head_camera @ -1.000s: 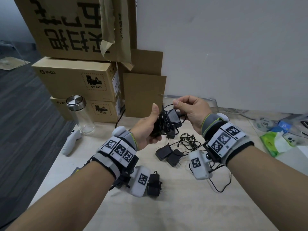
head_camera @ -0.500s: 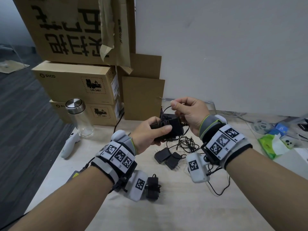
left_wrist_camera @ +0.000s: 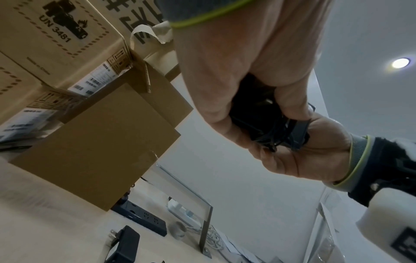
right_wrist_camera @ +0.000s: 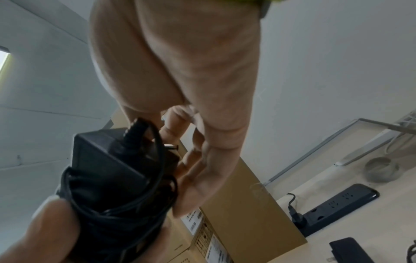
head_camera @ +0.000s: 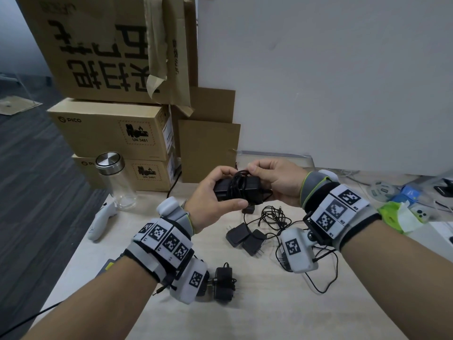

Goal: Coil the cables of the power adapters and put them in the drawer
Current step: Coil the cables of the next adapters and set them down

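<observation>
A black power adapter (head_camera: pixel 252 188) with its cable wound around its body is held above the table between both hands. My left hand (head_camera: pixel 215 195) grips its left end, thumb underneath. My right hand (head_camera: pixel 272 177) pinches the cable on top at the right end. The right wrist view shows the adapter (right_wrist_camera: pixel 105 163) with cable loops (right_wrist_camera: pixel 121 204) around it. In the left wrist view the same adapter (left_wrist_camera: pixel 258 113) shows between the fingers. Two loose adapters (head_camera: pixel 245 238) with a tangled cable (head_camera: pixel 272 217) lie on the table below. A coiled adapter (head_camera: pixel 223 283) lies by my left wrist.
Stacked cardboard boxes (head_camera: pixel 110 128) stand at the back left, with a glass bottle (head_camera: pixel 115 180) and a white controller (head_camera: pixel 100 219) in front. A black power strip (right_wrist_camera: pixel 337 201) lies by the wall. Green packets and small items (head_camera: pixel 397 212) sit at the right. No drawer is in view.
The adapter was turned from upright to lying flat between the hands. The right hand came down from holding the cable up and now pinches it against the adapter.
</observation>
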`<state>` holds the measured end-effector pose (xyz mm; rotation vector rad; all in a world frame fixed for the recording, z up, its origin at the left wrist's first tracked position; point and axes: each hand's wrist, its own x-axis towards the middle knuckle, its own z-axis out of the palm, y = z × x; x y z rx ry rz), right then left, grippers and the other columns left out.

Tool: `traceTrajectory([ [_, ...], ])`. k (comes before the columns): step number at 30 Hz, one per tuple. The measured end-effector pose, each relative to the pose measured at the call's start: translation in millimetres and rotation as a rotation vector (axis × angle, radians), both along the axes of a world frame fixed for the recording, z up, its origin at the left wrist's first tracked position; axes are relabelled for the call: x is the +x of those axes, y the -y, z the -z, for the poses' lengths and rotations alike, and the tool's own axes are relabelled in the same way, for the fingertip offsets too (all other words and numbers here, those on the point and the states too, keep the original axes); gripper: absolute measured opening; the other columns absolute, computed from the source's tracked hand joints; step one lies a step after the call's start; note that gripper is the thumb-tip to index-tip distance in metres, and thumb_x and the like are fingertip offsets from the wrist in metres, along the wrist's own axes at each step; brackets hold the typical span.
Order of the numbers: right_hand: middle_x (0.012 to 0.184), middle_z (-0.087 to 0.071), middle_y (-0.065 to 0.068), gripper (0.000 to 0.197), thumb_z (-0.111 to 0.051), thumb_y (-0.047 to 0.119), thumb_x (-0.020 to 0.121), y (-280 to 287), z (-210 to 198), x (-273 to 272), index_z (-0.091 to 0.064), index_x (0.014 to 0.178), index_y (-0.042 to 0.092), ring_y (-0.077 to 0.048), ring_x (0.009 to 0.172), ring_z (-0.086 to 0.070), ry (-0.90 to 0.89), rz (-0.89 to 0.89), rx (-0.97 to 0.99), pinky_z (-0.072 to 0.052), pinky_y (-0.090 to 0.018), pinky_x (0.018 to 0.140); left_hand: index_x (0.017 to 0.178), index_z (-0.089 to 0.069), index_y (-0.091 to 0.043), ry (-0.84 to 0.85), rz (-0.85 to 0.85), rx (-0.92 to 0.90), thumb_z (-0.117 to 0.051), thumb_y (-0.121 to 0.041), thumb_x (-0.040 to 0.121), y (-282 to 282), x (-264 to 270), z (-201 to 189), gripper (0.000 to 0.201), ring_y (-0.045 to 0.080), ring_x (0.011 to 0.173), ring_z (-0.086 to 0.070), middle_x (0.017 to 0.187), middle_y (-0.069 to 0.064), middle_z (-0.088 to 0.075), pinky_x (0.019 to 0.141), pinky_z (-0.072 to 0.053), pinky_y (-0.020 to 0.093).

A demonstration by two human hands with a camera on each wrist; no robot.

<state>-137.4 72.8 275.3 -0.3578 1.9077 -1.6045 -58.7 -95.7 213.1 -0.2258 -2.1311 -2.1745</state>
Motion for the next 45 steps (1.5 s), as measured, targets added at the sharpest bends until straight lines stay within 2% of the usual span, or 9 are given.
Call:
traceTrajectory([
  [7, 0.082, -0.065, -0.008, 0.013, -0.055, 0.008, 0.092, -9.0, -2.1, -3.1, -0.066, 0.093, 0.013, -0.016, 0.068, -0.065, 0.029, -0.089, -0.038, -0.057, -0.032, 0.062, 0.113, -0.054, -0.022, 0.014, 0.023, 0.129, -0.084, -0.025, 0.061, 2.8, 1.1, 1.6, 0.06, 0.018, 0.091, -0.063, 0.101, 0.001, -0.06, 0.08, -0.055, 0.035],
  [11, 0.077, -0.066, -0.008, 0.013, -0.062, -0.001, 0.085, -7.2, -1.8, -5.5, -0.068, 0.089, 0.01, -0.016, 0.062, -0.065, -0.048, -0.081, -0.018, -0.054, -0.026, 0.059, 0.114, -0.053, -0.019, 0.028, 0.078, 0.143, -0.084, -0.019, 0.062, 3.3, 1.7, -0.4, 0.061, 0.015, 0.092, -0.063, 0.1, -0.003, -0.063, 0.077, -0.054, 0.032],
  [15, 0.078, -0.068, -0.008, 0.011, -0.063, -0.003, 0.084, -3.4, -0.5, -3.4, -0.066, 0.089, 0.007, -0.018, 0.065, -0.062, -0.141, -0.095, -0.009, -0.052, -0.025, 0.059, 0.119, -0.05, -0.011, 0.085, 0.182, 0.229, -0.092, -0.027, 0.054, 2.0, 0.0, -3.6, 0.079, 0.028, 0.099, -0.065, 0.111, 0.009, -0.06, 0.077, -0.056, 0.039],
  [17, 0.078, -0.066, -0.009, 0.012, -0.062, -0.004, 0.085, -1.7, -1.1, -1.0, -0.066, 0.087, 0.008, -0.017, 0.064, -0.06, -0.206, -0.085, 0.007, -0.05, -0.023, 0.057, 0.121, -0.048, -0.009, 0.13, 0.215, 0.289, -0.094, -0.032, 0.051, 1.8, -0.3, -6.4, 0.086, 0.031, 0.097, -0.068, 0.113, 0.012, -0.059, 0.073, -0.058, 0.04],
  [21, 0.078, -0.065, -0.011, 0.013, -0.061, -0.004, 0.087, 1.7, -3.8, 2.7, -0.065, 0.085, 0.009, -0.014, 0.065, -0.06, -0.302, -0.064, -0.005, -0.051, -0.021, 0.059, 0.119, -0.049, -0.009, 0.182, 0.234, 0.248, -0.093, -0.047, 0.048, 2.2, 0.6, -8.9, 0.092, 0.029, 0.083, -0.07, 0.098, 0.005, -0.067, 0.062, -0.06, 0.036],
  [24, 0.078, -0.063, -0.011, 0.016, -0.06, -0.005, 0.087, 4.5, -4.5, 2.2, -0.064, 0.083, 0.01, -0.019, 0.07, -0.058, -0.334, -0.051, 0.011, -0.049, -0.028, 0.065, 0.118, -0.054, -0.014, 0.192, 0.243, 0.198, -0.09, -0.052, 0.049, 1.8, 0.0, -9.9, 0.086, 0.028, 0.079, -0.068, 0.097, 0.01, -0.065, 0.057, -0.056, 0.033],
  [28, 0.078, -0.064, -0.011, 0.017, -0.06, -0.006, 0.086, 4.4, -5.6, 1.5, -0.065, 0.084, 0.01, -0.018, 0.07, -0.061, -0.33, -0.068, 0.002, -0.052, -0.03, 0.068, 0.116, -0.059, -0.015, 0.188, 0.236, 0.213, -0.089, -0.049, 0.055, 2.4, -0.3, -9.1, 0.076, 0.031, 0.086, -0.067, 0.101, 0.012, -0.064, 0.057, -0.056, 0.033],
  [36, 0.076, -0.069, -0.002, 0.023, -0.045, -0.002, 0.095, -3.8, -5.9, 0.2, -0.065, 0.097, 0.009, -0.009, 0.071, -0.065, -0.149, -0.134, -0.129, -0.054, -0.021, 0.067, 0.126, -0.048, -0.001, 0.186, 0.222, 0.259, -0.088, -0.046, 0.06, 2.0, 1.3, -7.2, 0.089, 0.03, 0.088, -0.068, 0.102, 0.014, -0.064, 0.064, -0.056, 0.035],
  [45, 0.075, -0.069, 0.002, 0.02, -0.058, 0.016, 0.084, -3.7, -17.3, 0.4, -0.076, 0.082, 0.025, -0.008, 0.072, -0.063, -0.031, -0.327, -0.157, -0.046, -0.024, 0.071, 0.122, -0.051, -0.001, 0.228, 0.22, 0.137, -0.078, -0.032, 0.064, 6.5, 2.1, -6.2, 0.07, 0.032, 0.091, -0.068, 0.101, 0.013, -0.065, 0.061, -0.056, 0.03],
])
